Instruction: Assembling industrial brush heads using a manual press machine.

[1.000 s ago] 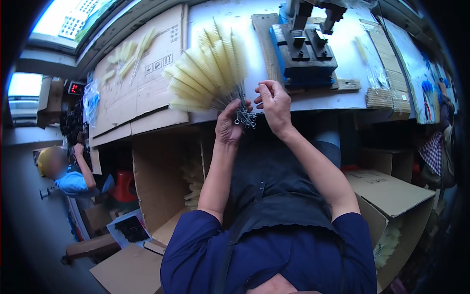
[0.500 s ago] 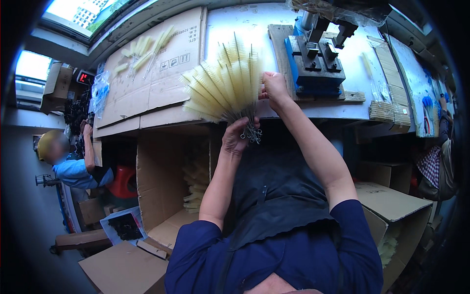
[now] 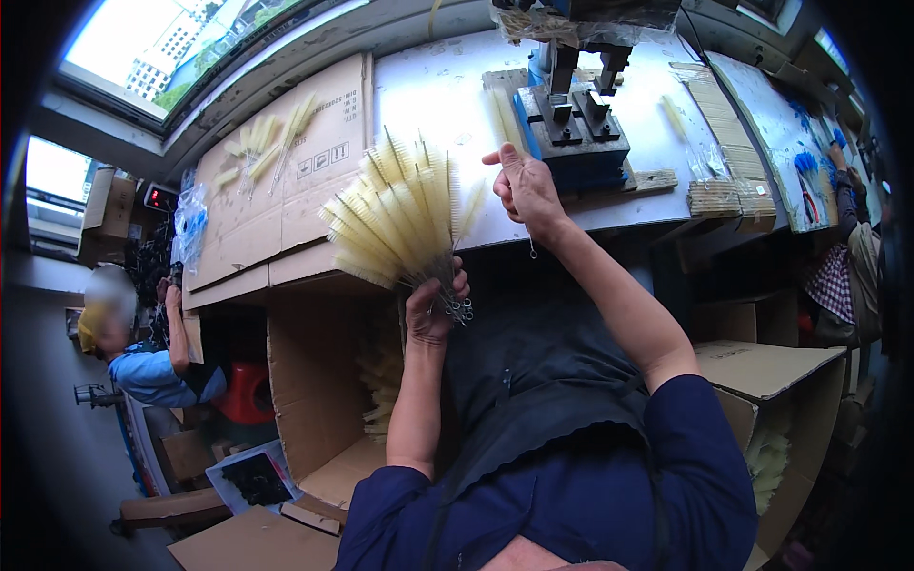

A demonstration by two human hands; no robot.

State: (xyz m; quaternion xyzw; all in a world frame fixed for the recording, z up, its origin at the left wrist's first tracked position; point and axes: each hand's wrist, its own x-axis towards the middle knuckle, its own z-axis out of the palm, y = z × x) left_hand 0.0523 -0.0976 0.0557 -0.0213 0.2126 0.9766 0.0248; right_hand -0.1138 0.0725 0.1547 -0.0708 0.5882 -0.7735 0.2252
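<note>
My left hand (image 3: 433, 312) is closed round the wire stems of a thick bunch of bottle brushes (image 3: 395, 214). Their cream bristles fan out up and to the left, and looped wire ends stick out below my fingers. My right hand (image 3: 533, 198), to the right of the bunch, grips a single bottle brush (image 3: 501, 112). Its blurred bristle end rises above my fingers, while its wire loop hangs below the hand. Just beyond and to the right stands a blue and black press-like machine (image 3: 576, 143).
Several loose brushes (image 3: 255, 147) lie on a flat cardboard sheet (image 3: 333, 105) at the left of the white table (image 3: 428, 76). Open cartons (image 3: 314, 381) with brushes stand below. One co-worker (image 3: 157, 366) sits at left, another person (image 3: 843, 276) is at far right.
My right hand has drawn away from the bunch, now with a single brush in it. The bunch in my left hand sits lower and further left in view, which has also shifted.
</note>
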